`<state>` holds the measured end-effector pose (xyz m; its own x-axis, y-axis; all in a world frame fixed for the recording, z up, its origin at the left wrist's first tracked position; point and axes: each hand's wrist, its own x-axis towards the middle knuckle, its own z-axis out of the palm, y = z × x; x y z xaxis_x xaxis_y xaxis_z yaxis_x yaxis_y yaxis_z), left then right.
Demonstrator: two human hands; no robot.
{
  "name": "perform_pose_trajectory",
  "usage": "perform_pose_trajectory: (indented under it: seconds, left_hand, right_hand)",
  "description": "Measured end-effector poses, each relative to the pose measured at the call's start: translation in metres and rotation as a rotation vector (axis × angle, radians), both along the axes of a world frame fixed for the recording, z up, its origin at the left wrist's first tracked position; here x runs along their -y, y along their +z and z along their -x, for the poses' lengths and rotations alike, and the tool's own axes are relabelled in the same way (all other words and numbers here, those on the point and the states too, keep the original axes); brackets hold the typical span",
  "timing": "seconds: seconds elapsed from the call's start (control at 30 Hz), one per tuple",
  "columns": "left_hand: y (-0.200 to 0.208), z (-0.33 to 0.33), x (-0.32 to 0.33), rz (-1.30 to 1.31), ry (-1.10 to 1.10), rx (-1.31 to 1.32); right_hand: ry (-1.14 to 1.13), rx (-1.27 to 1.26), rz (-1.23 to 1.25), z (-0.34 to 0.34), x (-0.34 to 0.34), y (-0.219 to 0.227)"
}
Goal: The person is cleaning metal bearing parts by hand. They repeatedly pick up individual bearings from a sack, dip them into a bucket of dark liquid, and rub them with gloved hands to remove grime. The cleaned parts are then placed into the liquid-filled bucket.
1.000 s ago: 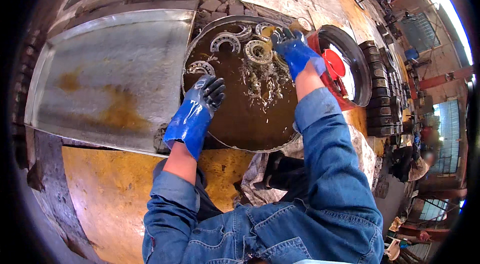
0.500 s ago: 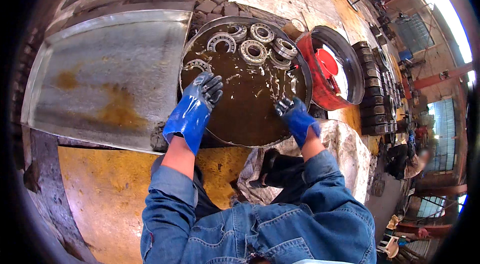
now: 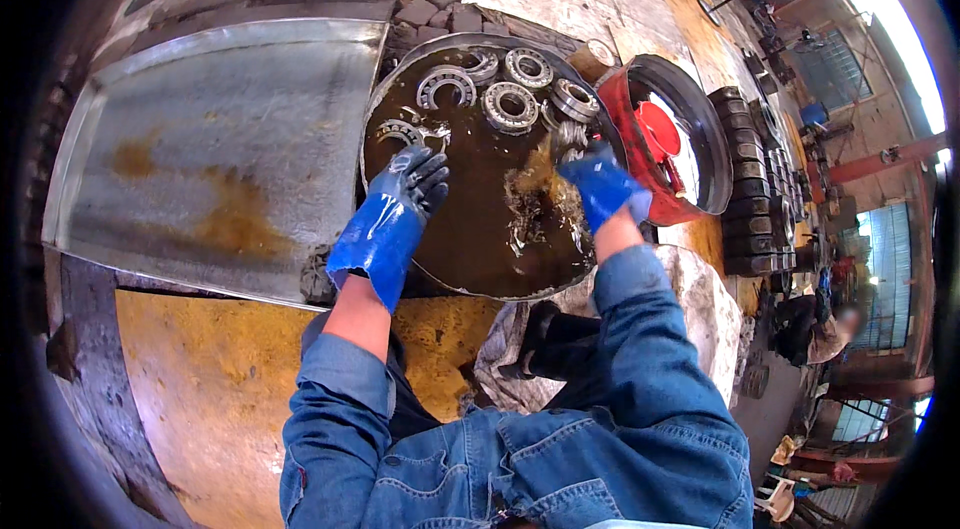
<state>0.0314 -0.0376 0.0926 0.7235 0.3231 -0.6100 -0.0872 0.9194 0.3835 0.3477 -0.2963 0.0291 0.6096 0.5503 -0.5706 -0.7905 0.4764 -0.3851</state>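
A round metal tub (image 3: 480,293) holds murky brown liquid (image 3: 470,219). Several steel roller bearings (image 3: 510,108) sit in its far part, some half sunk. My left hand (image 3: 412,179), in a blue rubber glove with a dark grey palm, hovers over the left side of the tub near a partly sunk bearing ring (image 3: 400,132). Its fingers are loosely bent and apart, with nothing visible in them. My right hand (image 3: 592,174), gloved alike, is at the tub's right side, close against a bearing (image 3: 571,135). Its fingers are blurred and hidden, and a small red spot shows beside them.
A shallow metal tray (image 3: 220,129) with rusty stains adjoins the tub on the left. On the right stands a red drum section (image 3: 625,119) with a red funnel-like vessel (image 3: 658,132) inside. Dark metal blocks (image 3: 745,179) are stacked beyond it. A person (image 3: 815,329) is far right.
My right hand has moved away from me toward the bearings at the right rim. The liquid by it is now stirred and splashing. My left hand has barely moved.
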Motion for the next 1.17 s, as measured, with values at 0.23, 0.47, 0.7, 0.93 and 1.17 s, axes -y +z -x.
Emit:
perform_pose_trajectory:
  seconds: [0.23,0.47,0.7,0.93,1.17]
  left_hand:
    - [-0.023,-0.002,-0.011,0.103,-0.026,0.178]
    - [0.008,0.009,-0.003,-0.019,0.075,0.054]
    - [0.008,0.020,-0.013,-0.123,0.090,0.073]
    - [0.006,0.024,-0.015,-0.051,0.082,0.015]
    - [-0.006,0.040,-0.021,-0.139,0.078,0.174]
  right_hand:
    - [-0.213,-0.129,-0.294,-0.053,-0.083,0.091]
    - [0.263,0.553,0.448,0.077,-0.059,0.077]
    - [1.098,1.517,0.936,0.210,-0.068,0.058]
    - [1.162,2.007,1.433,0.249,-0.098,0.010]
    - [1.448,1.922,1.478,0.262,-0.105,0.021]
